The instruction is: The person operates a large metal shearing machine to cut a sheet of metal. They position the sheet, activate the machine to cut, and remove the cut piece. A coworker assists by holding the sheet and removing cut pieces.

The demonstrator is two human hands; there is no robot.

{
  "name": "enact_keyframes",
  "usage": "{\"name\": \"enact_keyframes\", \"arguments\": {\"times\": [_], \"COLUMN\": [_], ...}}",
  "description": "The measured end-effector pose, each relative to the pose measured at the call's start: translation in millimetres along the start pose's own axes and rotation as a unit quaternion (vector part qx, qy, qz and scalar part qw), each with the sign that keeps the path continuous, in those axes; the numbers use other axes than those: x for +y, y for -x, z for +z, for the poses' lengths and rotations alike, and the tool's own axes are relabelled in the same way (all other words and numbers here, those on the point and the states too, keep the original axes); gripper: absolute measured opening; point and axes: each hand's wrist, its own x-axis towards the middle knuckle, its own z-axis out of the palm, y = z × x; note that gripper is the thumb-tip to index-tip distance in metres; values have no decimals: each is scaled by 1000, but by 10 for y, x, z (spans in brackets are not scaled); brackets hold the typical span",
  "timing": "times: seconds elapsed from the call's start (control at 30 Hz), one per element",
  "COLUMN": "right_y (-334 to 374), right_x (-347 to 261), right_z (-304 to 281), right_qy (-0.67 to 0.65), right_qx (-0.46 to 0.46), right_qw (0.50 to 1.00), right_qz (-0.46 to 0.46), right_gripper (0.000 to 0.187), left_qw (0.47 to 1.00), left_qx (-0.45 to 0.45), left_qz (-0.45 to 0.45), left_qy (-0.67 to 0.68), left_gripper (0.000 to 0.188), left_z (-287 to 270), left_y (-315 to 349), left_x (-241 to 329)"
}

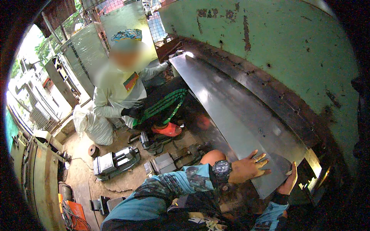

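Observation:
A long, flat grey metal sheet (235,111) slants from the far middle toward me, lying against a large green machine. My left hand (248,167) rests on its near end, fingers spread and flat on the surface. At the sheet's near right edge is my right hand (288,181), closed on the rim; the fingers beneath are partly hidden. A co-worker in a pale long-sleeved shirt (119,96) sits beyond the sheet's left side, one hand at its far end. The co-worker's other hand, in a dark glove (133,111), is near the lap.
The green machine panel (277,42) with a dark bed fills the right side. Several metal vises (115,162) stand on the brown floor at left. A white sack (94,125) sits behind the co-worker. An orange machine with cables (75,213) is at the lower left.

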Motion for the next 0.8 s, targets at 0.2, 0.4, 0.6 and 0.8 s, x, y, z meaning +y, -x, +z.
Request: {"name": "enact_keyframes", "arguments": {"times": [0.2,0.4,0.6,0.8], "right_y": [33,100,121,225], "right_x": [-4,-35,-44,-69], "right_z": [93,242,211,351], "right_qy": [-22,-20,72,61], "right_qx": [15,35,34,103], "right_qw": [1000,999,995,983], "right_qz": [6,0,-62,-137], "right_gripper": [35,24,31,26], "left_qw": [997,997,995,992], "left_qx": [-70,-54,-71,-81], "left_qz": [-9,-4,-7,11], "left_qy": [-12,-57,-73,-93], "left_gripper": [76,74,67,81], "left_z": [-164,-100,-154,-272], "left_y": [-28,-6,-13,41], "left_x": [50,38,60,53]}}
